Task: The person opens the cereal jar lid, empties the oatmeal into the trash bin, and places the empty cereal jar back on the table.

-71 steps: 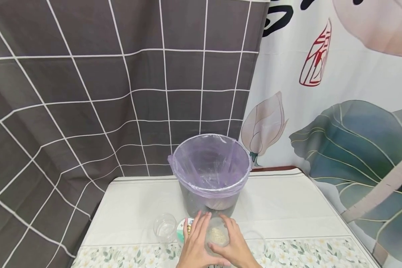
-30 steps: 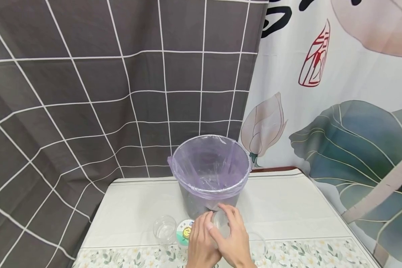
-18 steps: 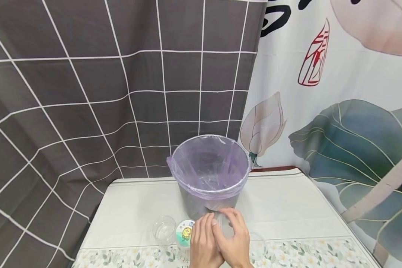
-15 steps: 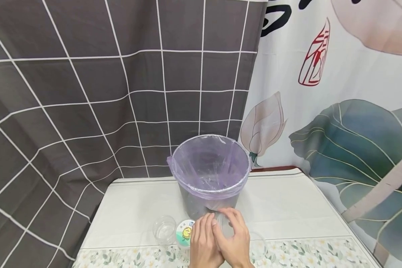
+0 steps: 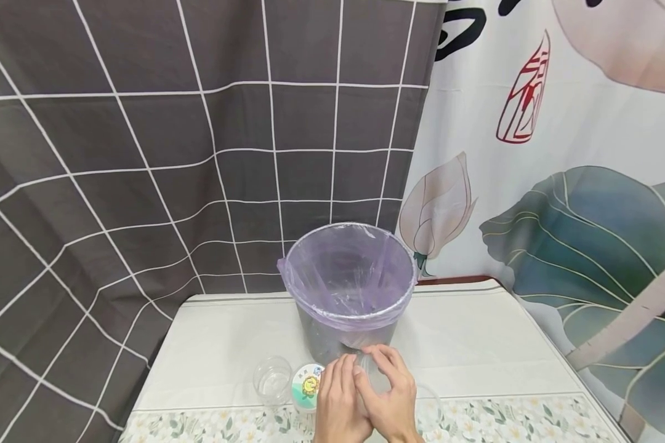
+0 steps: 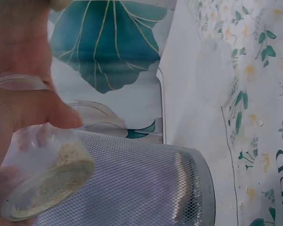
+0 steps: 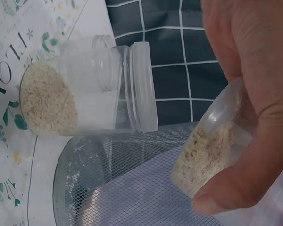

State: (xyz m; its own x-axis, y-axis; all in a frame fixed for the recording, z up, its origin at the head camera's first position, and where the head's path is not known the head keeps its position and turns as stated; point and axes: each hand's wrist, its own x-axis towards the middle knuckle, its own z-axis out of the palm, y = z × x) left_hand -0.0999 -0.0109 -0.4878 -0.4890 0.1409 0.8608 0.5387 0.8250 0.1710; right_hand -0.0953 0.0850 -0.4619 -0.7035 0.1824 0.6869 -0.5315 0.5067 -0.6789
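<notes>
Both hands hold a clear plastic cup (image 7: 205, 157) with pale, flaky grains in its bottom. My right hand (image 5: 386, 394) grips its right side, the thumb showing at the near side. My left hand (image 5: 340, 397) wraps the left side, its thumb lying across the cup (image 6: 61, 181) in the left wrist view. The hands hide most of the cup in the head view. Close on the left stands a lidded clear jar (image 7: 52, 101) holding similar grains. Its white and green lid (image 5: 306, 387) carries a yellow cartoon print.
A mesh bin (image 5: 324, 335) lined with a purple bag (image 5: 349, 271) stands just beyond the hands. At left is another clear jar (image 5: 273, 380), open-topped. A faint, clear round lid (image 5: 429, 403) lies on the tablecloth (image 5: 476, 344) at right.
The hands have shifted slightly forward and right and closed in around the cup, whose grains no longer show in the head view. The printed lid is more exposed. Over the last half second little has moved.
</notes>
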